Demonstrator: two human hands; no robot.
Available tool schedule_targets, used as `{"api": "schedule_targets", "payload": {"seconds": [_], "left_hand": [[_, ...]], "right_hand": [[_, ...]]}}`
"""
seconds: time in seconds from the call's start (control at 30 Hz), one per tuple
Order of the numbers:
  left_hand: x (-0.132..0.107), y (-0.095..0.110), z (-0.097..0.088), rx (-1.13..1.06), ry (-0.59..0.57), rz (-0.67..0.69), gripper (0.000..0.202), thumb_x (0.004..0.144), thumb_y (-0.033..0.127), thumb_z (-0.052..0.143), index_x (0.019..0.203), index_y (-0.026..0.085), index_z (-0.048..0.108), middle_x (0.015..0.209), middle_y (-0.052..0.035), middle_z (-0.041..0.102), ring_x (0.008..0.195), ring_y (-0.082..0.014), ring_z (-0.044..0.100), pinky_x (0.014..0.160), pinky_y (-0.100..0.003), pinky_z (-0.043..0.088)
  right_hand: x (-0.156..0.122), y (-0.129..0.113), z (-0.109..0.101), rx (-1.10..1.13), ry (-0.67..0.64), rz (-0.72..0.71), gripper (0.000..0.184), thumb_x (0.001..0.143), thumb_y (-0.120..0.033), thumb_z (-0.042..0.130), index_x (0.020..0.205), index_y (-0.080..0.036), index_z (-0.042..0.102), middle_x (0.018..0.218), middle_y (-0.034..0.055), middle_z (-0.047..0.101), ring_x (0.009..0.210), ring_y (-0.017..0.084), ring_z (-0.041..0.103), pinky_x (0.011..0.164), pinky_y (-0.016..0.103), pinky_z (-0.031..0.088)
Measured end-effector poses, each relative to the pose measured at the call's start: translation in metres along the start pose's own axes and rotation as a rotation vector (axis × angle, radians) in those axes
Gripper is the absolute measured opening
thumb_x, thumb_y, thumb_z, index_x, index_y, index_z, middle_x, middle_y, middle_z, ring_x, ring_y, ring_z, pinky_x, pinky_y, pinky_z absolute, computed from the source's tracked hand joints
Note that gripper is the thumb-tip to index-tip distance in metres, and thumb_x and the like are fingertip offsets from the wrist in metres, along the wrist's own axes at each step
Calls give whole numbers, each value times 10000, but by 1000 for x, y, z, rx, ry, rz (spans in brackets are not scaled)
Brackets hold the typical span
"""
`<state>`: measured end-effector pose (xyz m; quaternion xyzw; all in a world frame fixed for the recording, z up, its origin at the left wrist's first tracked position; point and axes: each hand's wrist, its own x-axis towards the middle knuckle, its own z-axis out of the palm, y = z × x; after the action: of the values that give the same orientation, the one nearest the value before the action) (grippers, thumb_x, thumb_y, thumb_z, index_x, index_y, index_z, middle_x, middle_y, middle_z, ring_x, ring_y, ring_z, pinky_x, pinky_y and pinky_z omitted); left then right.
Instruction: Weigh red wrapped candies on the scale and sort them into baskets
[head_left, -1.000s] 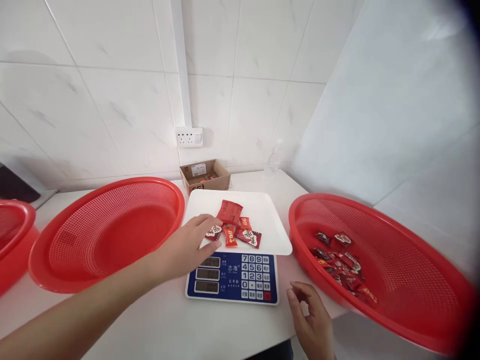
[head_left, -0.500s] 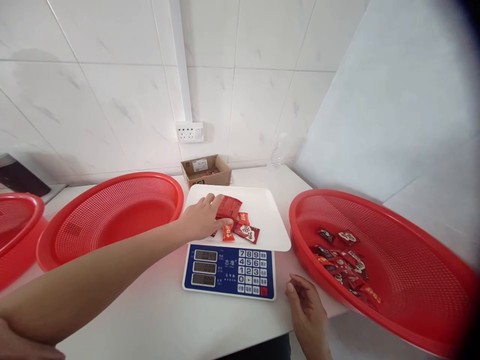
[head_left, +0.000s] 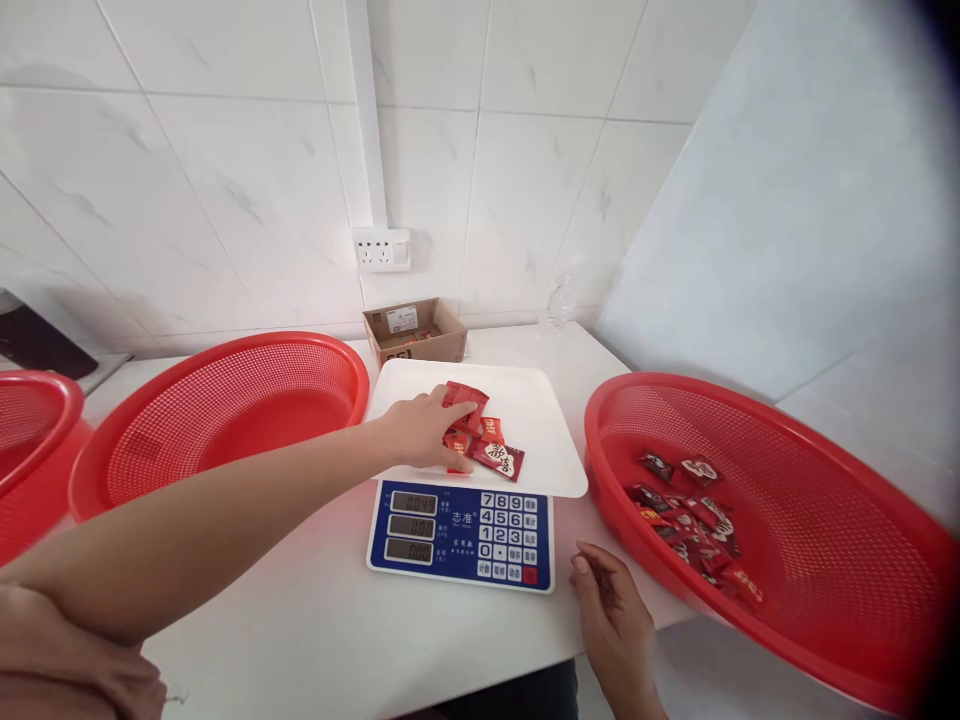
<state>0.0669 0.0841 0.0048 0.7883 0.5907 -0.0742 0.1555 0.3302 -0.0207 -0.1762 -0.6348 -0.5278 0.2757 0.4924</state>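
My left hand point(head_left: 424, 430) reaches across the scale's white tray point(head_left: 544, 440), thumb and index finger spread over a small heap of sweets in wrappers. Red packets point(head_left: 466, 397) lie under and beside its fingers. A small orange-red sweet point(head_left: 491, 430) and a dark red packet with white lettering point(head_left: 501, 458) lie just right of the fingers. Below the tray, the blue scale panel point(head_left: 461, 535) shows its displays and keys. My right hand point(head_left: 615, 620) hangs at the table's front edge, fingers curled and thumb against the index finger, with nothing visible in it.
On the right stands a red basket point(head_left: 840, 560) holding several wrapped sweets point(head_left: 701, 530). Another red basket point(head_left: 225, 360) is left of the scale, with part of a third point(head_left: 37, 400) beyond it. A cardboard box point(head_left: 424, 345) sits behind the tray, near the wall.
My left hand has shifted slightly right, its index finger and thumb now stretched further apart over the sweets. The right hand stays almost still. The view has tilted a little.
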Motion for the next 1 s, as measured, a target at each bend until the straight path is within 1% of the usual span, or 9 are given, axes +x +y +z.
{"api": "schedule_targets", "payload": {"seconds": [0.13,0.3,0.4,0.5,0.6,0.7,0.77,0.83,1.0], "left_hand": [[4,-1,-1,-9,-10,8,813,701,596,562,1423,351,282,1403,-107,375,1186,-338,474,853,-425,467],[5,0,-3,-6,-19,2,740,748,535,504,1426,342,279,1395,-111,400,1195,-337,462,889,-445,445],[7,0,-7,0,-37,-12,890,707,505,548,1471,320,129,1439,-133,354,1194,-344,473,858,-439,466],[12,-1,-15,4,-98,-34,1045,641,502,619,1478,336,16,1459,-154,331,1072,-332,572,768,-409,505],[19,2,-22,19,-154,-43,1034,613,484,678,1468,369,108,1404,-136,419,988,-306,618,755,-390,518],[24,10,-23,45,-152,-45,787,739,436,656,1424,308,290,1314,-129,503,1004,-272,606,814,-421,516],[25,15,-20,58,-109,-37,534,846,394,581,1330,228,425,1268,-119,529,1032,-243,584,852,-447,507],[26,18,-15,59,-45,-25,392,886,362,541,1234,183,503,1233,-101,546,1042,-224,574,870,-452,502],[20,5,-15,8,110,-28,366,896,344,521,1232,199,509,1189,-87,581,1032,-218,585,868,-435,499]], "right_hand": [[0,2,1,-30,8,-13,420,812,-541,544,965,-164,649,882,99,681,767,208,647,696,333,542],[1,1,0,-46,4,-26,411,816,-536,539,956,-167,652,862,93,687,750,207,655,687,324,548],[1,1,0,-56,1,-26,411,815,-535,539,961,-169,653,874,97,694,763,212,663,687,319,552],[1,2,1,-55,1,-35,413,813,-538,540,956,-168,656,873,101,701,759,212,668,675,311,555],[1,2,2,-57,4,-47,413,814,-538,539,953,-168,659,854,97,704,738,208,669,657,303,556],[1,1,2,-73,9,-62,416,813,-541,539,949,-168,661,840,92,706,722,204,667,648,299,556],[1,-1,3,-77,13,-72,420,814,-545,534,944,-168,663,829,90,706,713,201,665,643,296,556],[1,-2,2,-82,16,-84,418,814,-546,533,936,-169,667,818,88,707,702,198,664,632,291,556],[2,-2,1,-90,26,-112,410,812,-546,537,921,-176,676,807,85,716,685,196,668,609,283,556]]}}
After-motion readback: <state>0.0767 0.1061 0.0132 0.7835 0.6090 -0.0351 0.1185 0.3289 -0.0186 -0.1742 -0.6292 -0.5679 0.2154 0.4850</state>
